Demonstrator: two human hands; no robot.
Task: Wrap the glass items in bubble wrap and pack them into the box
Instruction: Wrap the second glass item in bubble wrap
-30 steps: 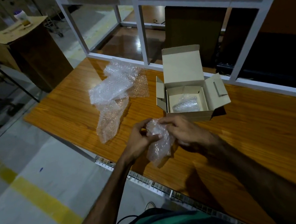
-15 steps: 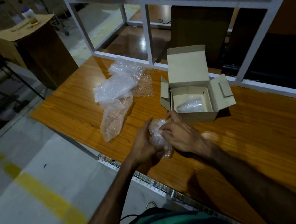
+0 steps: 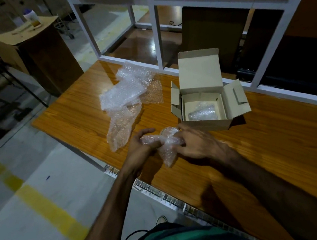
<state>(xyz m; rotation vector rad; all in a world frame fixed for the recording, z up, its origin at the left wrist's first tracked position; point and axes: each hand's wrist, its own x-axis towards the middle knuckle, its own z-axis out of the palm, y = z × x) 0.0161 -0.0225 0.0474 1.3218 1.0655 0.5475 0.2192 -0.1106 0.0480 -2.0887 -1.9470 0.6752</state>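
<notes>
**Second bundle mid-wrap, one already boxed**

While one wrapped bundle (image 3: 201, 113) already sits inside the open cardboard box (image 3: 209, 125), the piece in hand is not closed up yet, so I'd judge the task roughly midway. The item being wrapped (image 3: 168, 141) is held just above the wooden table (image 3: 280, 142), near its front edge and just near-left of the box; a loose tail of wrap hangs down from it. The glass itself is hidden by the wrap. Spare bubble wrap sheets (image 3: 124, 100) lie on the table to the far left, well apart from the box (no bare glass items visible, so can't tell how many remain).

Left hand (image 3: 141, 145) comes in from the near left, fingers curled closed around the left end of the bundle. Right hand (image 3: 196, 142) comes in from the right, palm down, fingers bent and pinching the wrap on the right side. Both forearms angle inward to meet over the table edge.

Left to do, by my read: finish the fold, then put it in the box beside the first.
</notes>
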